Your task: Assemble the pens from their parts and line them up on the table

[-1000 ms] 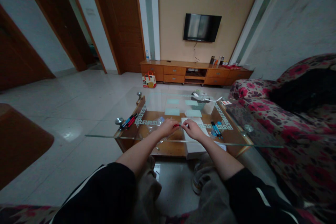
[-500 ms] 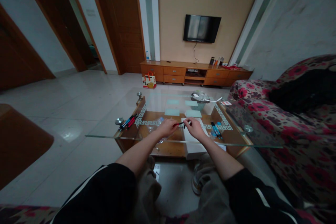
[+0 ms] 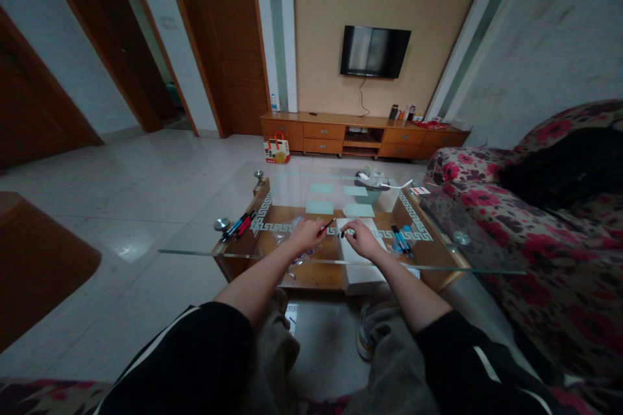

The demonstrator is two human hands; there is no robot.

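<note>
Left hand: the left hand (image 3: 305,233) has its grip closed on a pen (image 3: 327,225), whose red barrel and dark tip stick out toward the other hand.
Right hand: the right hand (image 3: 359,238) is closed too, pinching something small and dark (image 3: 342,233), most likely the pen's cap; it is too small to be sure.
Where the pen is: above the near middle of the glass table (image 3: 438,266), tip and small part just apart, with a white box (image 3: 357,272) showing under the glass beneath the right hand.
Step in hand: by my reading, the pen stands open, its two parts pulled apart.
Next move calls for: lining tip and small part up squarely, since both are thin and the gap is short.
Counts: two hands; one pen held; a bundle of pens (image 3: 239,225) at the left edge, perhaps four or five, hard to count; roughly two pens (image 3: 400,239) on the right; four pale cards (image 3: 319,207) farther back.
Beyond: a basket (image 3: 372,193) near the table's far end, a flowered sofa (image 3: 545,253) to the right.
</note>
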